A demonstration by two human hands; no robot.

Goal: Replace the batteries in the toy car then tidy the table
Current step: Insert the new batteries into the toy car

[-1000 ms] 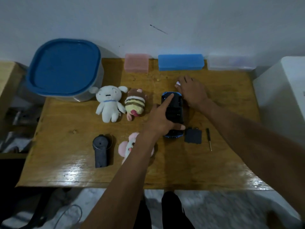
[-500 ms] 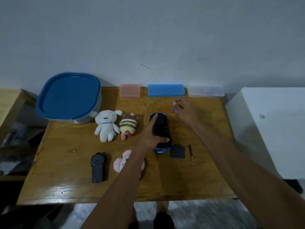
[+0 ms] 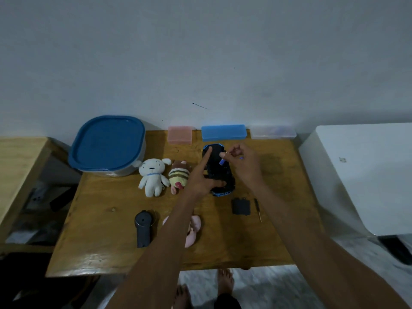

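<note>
**Battery going in, tidy-up not started**

R hand (image 3: 242, 166) grip: pinching a small blue battery (image 3: 222, 162) over the upturned toy car (image 3: 217, 169). L hand (image 3: 204, 175) steadies the car on the worktop (image 3: 107, 237), index finger straight, thumb pressed on it. Battery cover (image 3: 240, 206) & screwdriver (image 3: 257, 209) lie just beside, so closing up's left. Plush toys (image 3: 152, 176) and remote (image 3: 142, 228) not yet cleared.

Left of the fingers: white plush dog (image 3: 153, 176) beside striped brown-yellow plush (image 3: 179, 177); blue-lidded round-cornered plastic tub (image 3: 107, 144) farther left. Beyond the fingers, against the wall: pink plastic box (image 3: 180, 134).
</note>
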